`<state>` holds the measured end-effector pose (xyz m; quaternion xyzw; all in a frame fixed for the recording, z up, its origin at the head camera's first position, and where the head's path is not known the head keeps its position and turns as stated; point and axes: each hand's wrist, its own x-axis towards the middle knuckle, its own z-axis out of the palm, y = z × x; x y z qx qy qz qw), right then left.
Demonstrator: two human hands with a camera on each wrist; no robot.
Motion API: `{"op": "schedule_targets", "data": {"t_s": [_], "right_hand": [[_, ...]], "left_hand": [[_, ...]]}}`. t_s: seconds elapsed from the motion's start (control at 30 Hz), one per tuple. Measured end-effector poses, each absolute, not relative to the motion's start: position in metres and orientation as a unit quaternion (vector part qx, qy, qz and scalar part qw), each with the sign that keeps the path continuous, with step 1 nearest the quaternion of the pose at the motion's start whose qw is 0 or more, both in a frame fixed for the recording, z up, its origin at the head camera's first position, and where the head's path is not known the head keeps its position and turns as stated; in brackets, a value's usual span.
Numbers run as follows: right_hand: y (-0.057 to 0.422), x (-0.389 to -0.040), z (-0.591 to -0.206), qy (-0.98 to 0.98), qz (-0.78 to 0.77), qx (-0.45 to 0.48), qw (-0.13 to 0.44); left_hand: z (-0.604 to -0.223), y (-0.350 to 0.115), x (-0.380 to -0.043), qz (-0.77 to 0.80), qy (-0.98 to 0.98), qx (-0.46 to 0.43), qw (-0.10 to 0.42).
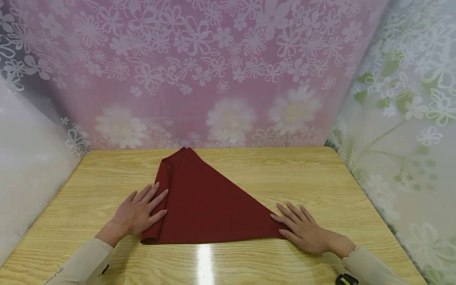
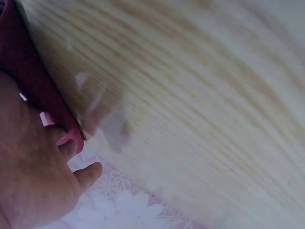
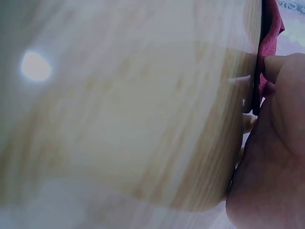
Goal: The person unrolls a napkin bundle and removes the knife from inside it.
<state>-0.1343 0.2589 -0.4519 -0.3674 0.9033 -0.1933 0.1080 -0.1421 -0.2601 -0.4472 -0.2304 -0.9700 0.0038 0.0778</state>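
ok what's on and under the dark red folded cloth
On the dark red cloth: the left hand at its folded left edge, right hand at its right corner. Yellow wood-grain table shows around; what's underneath is covered.

the cloth [image 1: 213,206] is plain dark red. the table [image 1: 285,170] is yellow-brown with wavy wood lines. the back sheet [image 1: 228,93] is pinky purple with lots of white flowers. the right sheet [image 1: 402,138] is pale, with green leaves and white flowers. both sleeves [image 1: 82,261] are light cream.
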Motion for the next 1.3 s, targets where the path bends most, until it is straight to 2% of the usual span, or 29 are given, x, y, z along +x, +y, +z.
{"op": "schedule_targets", "data": {"t_s": [0.57,0.93,1.3], "right_hand": [[0.257,-0.134,-0.449,0.909,-0.181,-0.352,0.131],[0.257,-0.134,-0.449,0.909,-0.180,-0.352,0.130],[0.256,-0.134,-0.447,0.910,-0.178,-0.353,0.127]], "left_hand": [[-0.434,-0.240,-0.146,0.022,-0.960,-0.247,0.131],[-0.439,-0.230,-0.145,0.029,-0.965,-0.247,0.082],[-0.442,-0.234,-0.145,0.013,-0.967,-0.244,0.067]]}}
